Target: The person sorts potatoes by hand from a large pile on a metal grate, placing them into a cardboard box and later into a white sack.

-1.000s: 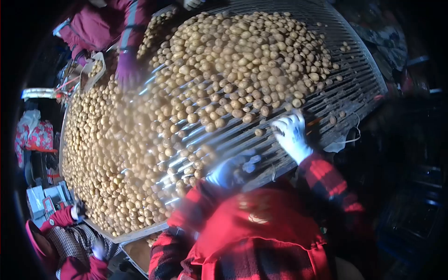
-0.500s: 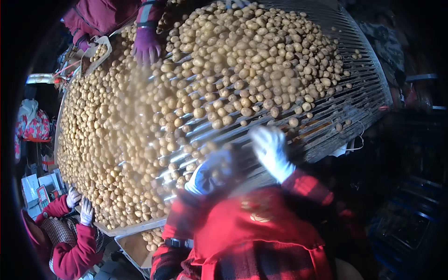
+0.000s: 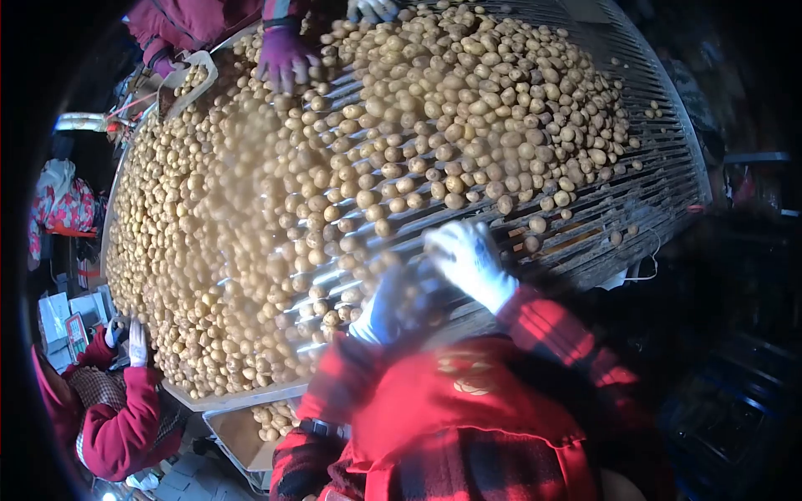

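A wide roller table of metal bars [image 3: 643,167] carries a thick heap of small potatoes [image 3: 468,108]. My right hand [image 3: 468,257], in a white glove, lies with its fingers spread over the bars at the near edge, just below the heap. A few loose potatoes [image 3: 535,225] sit to its right. My left hand [image 3: 388,305], also gloved, is blurred and hovers over the bars close beside the right one. Motion blur hides whether it holds anything. Red plaid sleeves and a red apron [image 3: 468,417] fill the foreground.
Across the table a person's purple-gloved hand [image 3: 284,54] rests on the potatoes next to a scoop [image 3: 188,79]. At lower left another person in red sleeves holds white-gloved hands [image 3: 134,342] at the table's edge. A box with potatoes [image 3: 251,426] sits below that edge.
My right hand has moved left along the near edge, toward my left hand. The potatoes have shifted along the bars. The purple-gloved hand and the lower-left person's hands have also moved.
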A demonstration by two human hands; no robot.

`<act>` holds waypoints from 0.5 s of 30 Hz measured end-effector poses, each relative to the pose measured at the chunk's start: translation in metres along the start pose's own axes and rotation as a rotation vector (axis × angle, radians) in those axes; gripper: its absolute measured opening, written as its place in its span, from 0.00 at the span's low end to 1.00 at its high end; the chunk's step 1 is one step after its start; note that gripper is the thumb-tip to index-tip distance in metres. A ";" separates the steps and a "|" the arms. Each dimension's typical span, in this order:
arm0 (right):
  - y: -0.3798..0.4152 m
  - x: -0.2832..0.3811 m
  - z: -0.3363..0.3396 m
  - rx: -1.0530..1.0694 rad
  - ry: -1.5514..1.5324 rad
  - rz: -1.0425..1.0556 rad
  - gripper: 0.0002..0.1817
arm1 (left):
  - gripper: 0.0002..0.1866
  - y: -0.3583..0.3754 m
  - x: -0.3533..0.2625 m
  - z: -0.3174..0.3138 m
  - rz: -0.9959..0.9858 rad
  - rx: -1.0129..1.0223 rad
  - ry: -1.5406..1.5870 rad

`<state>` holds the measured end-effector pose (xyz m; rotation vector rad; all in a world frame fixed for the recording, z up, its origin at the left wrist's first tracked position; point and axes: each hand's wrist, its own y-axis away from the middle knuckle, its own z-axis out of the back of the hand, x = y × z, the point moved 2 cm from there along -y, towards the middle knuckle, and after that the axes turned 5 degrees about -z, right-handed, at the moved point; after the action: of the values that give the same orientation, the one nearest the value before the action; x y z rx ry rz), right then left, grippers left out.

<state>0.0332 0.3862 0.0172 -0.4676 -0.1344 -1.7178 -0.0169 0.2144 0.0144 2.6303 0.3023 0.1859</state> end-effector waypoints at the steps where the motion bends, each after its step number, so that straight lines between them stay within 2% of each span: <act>1: 0.003 0.007 0.016 0.153 -0.234 0.038 0.19 | 0.22 -0.003 -0.002 0.004 -0.025 -0.014 -0.096; 2: 0.007 0.011 0.030 0.162 -0.196 0.031 0.20 | 0.23 -0.005 -0.003 0.006 -0.047 -0.027 -0.195; 3: 0.009 -0.005 0.029 0.100 -0.107 -0.034 0.20 | 0.20 -0.003 0.001 -0.010 0.022 -0.021 -0.003; 4: 0.002 -0.018 0.032 0.037 -0.020 -0.095 0.20 | 0.20 -0.009 -0.001 0.003 0.021 -0.016 0.001; 5: -0.008 -0.030 0.036 -0.098 0.235 -0.087 0.21 | 0.19 -0.017 -0.004 0.024 0.065 0.116 0.001; 6: -0.017 -0.053 0.025 -0.038 0.402 -0.060 0.15 | 0.17 -0.021 -0.006 0.034 0.109 0.249 -0.003; 8: -0.027 -0.066 0.004 0.007 0.779 0.057 0.13 | 0.16 -0.018 -0.003 0.029 0.116 0.201 0.043; 10: -0.048 -0.056 0.009 0.230 0.781 -0.034 0.12 | 0.17 -0.019 0.000 0.029 0.026 -0.030 0.116; 11: -0.051 -0.060 0.008 0.227 0.810 0.034 0.11 | 0.17 -0.023 0.000 0.032 -0.053 -0.037 0.099; 14: -0.044 -0.066 0.012 0.205 0.650 -0.034 0.11 | 0.17 -0.019 -0.004 0.035 -0.002 -0.072 0.164; 15: -0.040 -0.062 0.011 0.213 0.665 -0.047 0.14 | 0.17 -0.025 -0.007 0.059 0.019 0.046 0.115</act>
<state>0.0054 0.4549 0.0102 0.2747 0.1529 -1.7957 -0.0174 0.2080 -0.0496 2.6741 0.3234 0.3416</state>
